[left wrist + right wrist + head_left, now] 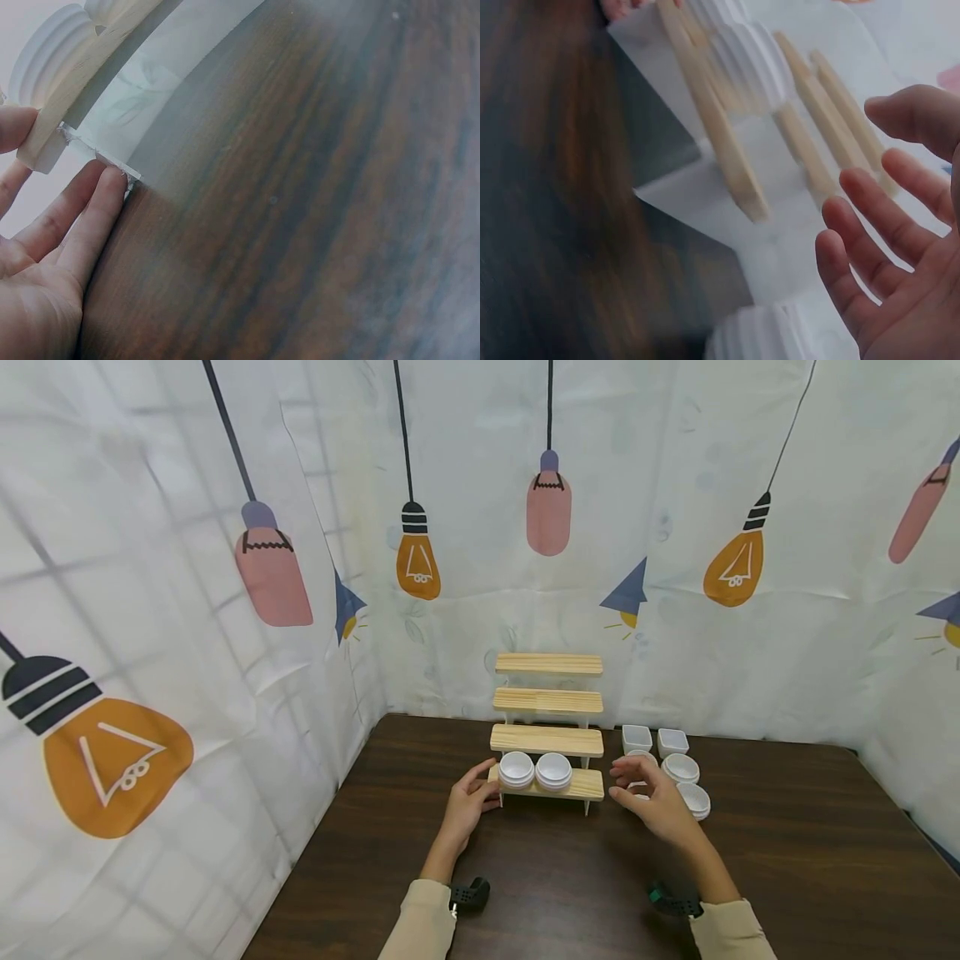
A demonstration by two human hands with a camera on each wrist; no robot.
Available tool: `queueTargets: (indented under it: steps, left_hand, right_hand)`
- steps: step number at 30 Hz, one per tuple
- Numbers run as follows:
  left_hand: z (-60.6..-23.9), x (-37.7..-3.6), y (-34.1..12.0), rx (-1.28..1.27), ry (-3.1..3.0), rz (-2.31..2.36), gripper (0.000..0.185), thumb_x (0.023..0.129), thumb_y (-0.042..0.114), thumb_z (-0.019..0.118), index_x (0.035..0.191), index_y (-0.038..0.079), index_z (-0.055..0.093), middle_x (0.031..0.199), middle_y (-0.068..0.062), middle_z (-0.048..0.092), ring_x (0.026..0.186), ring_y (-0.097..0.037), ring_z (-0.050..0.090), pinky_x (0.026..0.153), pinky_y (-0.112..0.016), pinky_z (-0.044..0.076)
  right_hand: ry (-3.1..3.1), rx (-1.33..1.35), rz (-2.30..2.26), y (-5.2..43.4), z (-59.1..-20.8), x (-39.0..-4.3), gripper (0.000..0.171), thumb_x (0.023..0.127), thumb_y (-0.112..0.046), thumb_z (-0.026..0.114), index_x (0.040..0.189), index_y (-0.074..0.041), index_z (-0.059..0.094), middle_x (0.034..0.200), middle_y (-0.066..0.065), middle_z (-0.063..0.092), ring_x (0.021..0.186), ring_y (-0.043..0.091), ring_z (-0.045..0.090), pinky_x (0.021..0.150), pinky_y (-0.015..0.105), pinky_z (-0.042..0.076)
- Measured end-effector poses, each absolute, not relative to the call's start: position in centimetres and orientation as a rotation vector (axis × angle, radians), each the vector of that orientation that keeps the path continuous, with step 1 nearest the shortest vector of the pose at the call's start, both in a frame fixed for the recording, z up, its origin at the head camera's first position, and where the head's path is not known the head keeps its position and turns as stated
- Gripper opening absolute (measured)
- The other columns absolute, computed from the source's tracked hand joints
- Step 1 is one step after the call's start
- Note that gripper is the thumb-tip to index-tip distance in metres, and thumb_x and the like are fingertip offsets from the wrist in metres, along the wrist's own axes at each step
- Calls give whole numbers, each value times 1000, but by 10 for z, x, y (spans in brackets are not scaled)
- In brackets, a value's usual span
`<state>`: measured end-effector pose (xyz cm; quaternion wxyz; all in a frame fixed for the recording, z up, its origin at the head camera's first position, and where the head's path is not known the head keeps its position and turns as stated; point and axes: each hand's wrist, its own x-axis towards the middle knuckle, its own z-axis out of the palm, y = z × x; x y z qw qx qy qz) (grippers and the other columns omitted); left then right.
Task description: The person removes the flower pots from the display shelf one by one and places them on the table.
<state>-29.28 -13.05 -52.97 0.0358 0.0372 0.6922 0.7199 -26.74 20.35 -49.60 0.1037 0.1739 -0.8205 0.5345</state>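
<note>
A four-step wooden display stand [547, 741] with clear legs stands at the back of the table. On its lowest step, two white round bowls [553, 771] sit side by side, their sides ridged. My left hand [465, 803] grips the left end of that step; in the left wrist view its thumb [16, 126] lies against the plank and other fingertips touch the clear leg. My right hand [660, 806] hovers right of the stand, fingers spread and slightly bent, holding nothing. It partly hides white round bowls [681, 767] there.
Two white square cups [636, 737] stand behind the round bowls at the right. The dark wooden table [555, 885] reaches back to a white curtain [480, 610] printed with lamps. Each wrist wears a black band [470, 894].
</note>
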Motion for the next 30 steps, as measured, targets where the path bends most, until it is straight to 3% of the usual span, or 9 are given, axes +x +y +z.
queueTargets:
  steps: [6, 13, 23, 30]
  left_hand:
    - [-517, -283, -130, 127, 2130, 2230, 50, 100, 6, 60, 149, 2, 51, 105, -20, 70, 112, -53, 62, 93, -48, 61]
    - [-518, -285, -130, 111, 2119, 2238, 48, 100, 6, 61, 148, 6, 54, 102, -14, 70, 112, -51, 63, 94, -50, 60]
    - [-517, -283, -129, 110, 2139, 2222, 50, 100, 8, 62, 149, 5, 53, 103, -15, 71, 114, -51, 63, 92, -47, 61]
    - [-521, -285, -129, 110, 2151, 2225, 49, 100, 8, 62, 149, 4, 52, 103, -14, 71, 111, -47, 65, 91, -45, 62]
  right_hand:
    - [-2451, 476, 1633, 185, -502, -269, 39, 93, -7, 74, 128, -8, 59, 118, 22, 66, 96, 10, 62, 82, 25, 54]
    - [-2438, 451, 1647, 171, -508, -268, 42, 94, -9, 73, 132, -1, 56, 119, 21, 66, 100, 16, 63, 83, 22, 54]
    - [-2360, 350, 1682, 153, -512, -265, 49, 90, -6, 76, 134, 3, 55, 125, 23, 65, 110, 37, 63, 86, 20, 56]
    - [-2360, 280, 1693, 142, -509, -262, 53, 91, -13, 78, 138, -4, 54, 133, 18, 63, 116, 34, 61, 94, 32, 57]
